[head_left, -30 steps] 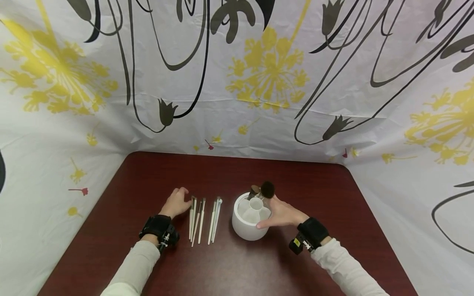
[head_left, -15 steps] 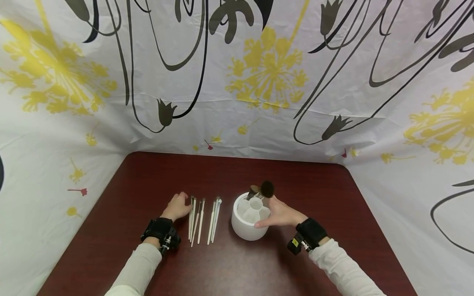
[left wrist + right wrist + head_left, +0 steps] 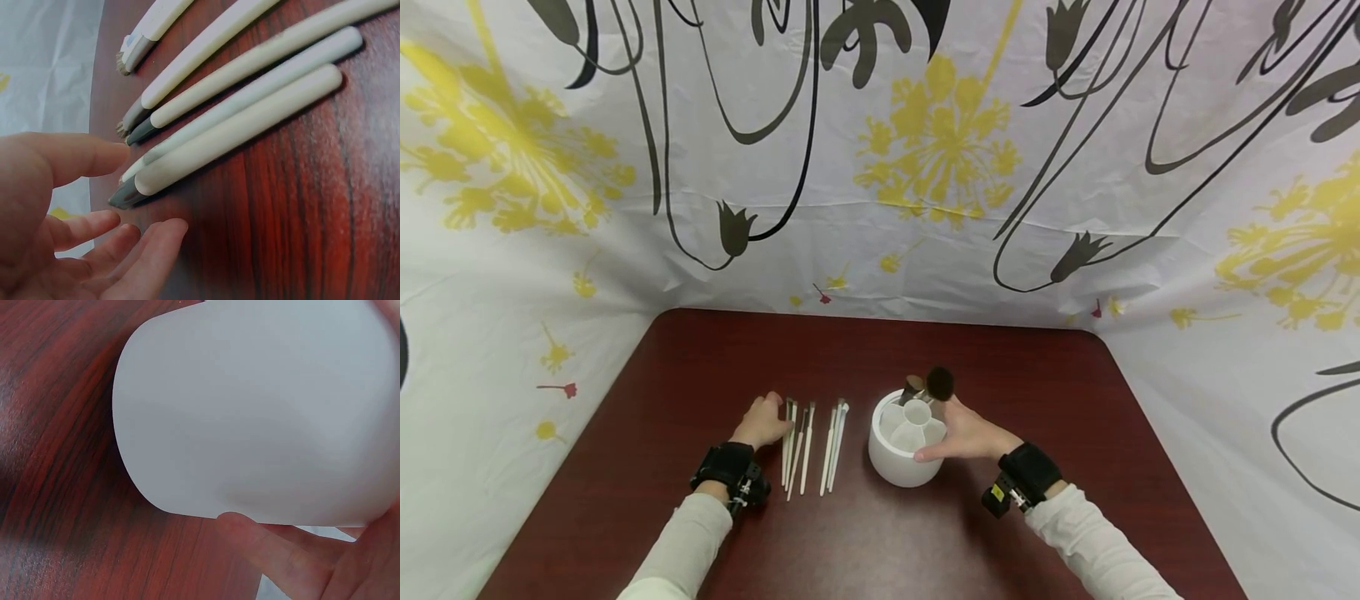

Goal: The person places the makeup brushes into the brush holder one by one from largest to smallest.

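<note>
The right grip (image 3: 972,433) is curled round a smooth white cylindrical pot (image 3: 904,465) on the glossy, wood-grained desk (image 3: 865,550); left of the pot lie slender, pale-handled brushes (image 3: 240,128), with the left grip (image 3: 762,422), fingers loosely parted, near their far bristle ends.

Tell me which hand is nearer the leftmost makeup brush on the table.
Left: the left hand is at the bristle end of the leftmost makeup brush; the right hand is farther away, to its right, gripping the white brush holder.
</note>
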`<state>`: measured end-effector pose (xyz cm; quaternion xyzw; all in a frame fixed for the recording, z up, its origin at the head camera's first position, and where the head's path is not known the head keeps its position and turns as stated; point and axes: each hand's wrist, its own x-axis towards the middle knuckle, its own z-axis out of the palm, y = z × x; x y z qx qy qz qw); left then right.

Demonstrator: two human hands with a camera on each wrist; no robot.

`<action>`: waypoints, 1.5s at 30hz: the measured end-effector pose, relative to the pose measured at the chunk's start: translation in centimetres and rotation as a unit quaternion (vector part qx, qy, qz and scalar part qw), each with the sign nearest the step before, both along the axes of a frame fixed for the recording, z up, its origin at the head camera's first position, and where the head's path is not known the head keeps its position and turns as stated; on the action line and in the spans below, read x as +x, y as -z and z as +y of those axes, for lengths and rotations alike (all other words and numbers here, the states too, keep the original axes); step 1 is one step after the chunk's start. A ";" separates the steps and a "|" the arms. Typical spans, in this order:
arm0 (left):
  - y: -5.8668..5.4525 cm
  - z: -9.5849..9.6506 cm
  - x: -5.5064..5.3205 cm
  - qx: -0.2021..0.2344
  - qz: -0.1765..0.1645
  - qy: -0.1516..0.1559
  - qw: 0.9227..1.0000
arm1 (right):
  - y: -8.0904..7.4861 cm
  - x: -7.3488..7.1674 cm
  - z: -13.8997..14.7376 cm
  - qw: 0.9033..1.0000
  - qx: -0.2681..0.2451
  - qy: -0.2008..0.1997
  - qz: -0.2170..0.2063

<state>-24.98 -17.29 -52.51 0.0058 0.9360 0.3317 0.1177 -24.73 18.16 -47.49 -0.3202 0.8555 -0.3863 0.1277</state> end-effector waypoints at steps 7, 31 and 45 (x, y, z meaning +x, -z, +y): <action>0.3 0.1 0.0 -0.011 -0.005 -0.004 1.000 | -0.1 0.1 0.0 1.000 0.001 0.001 -0.004; 0.8 0.0 -0.2 0.024 -0.017 -0.006 1.000 | -0.1 0.0 -0.1 1.000 -0.006 0.001 0.005; 1.2 -0.1 -0.6 0.070 -0.026 -0.013 0.997 | -0.3 -0.1 -0.1 1.000 0.000 0.000 0.003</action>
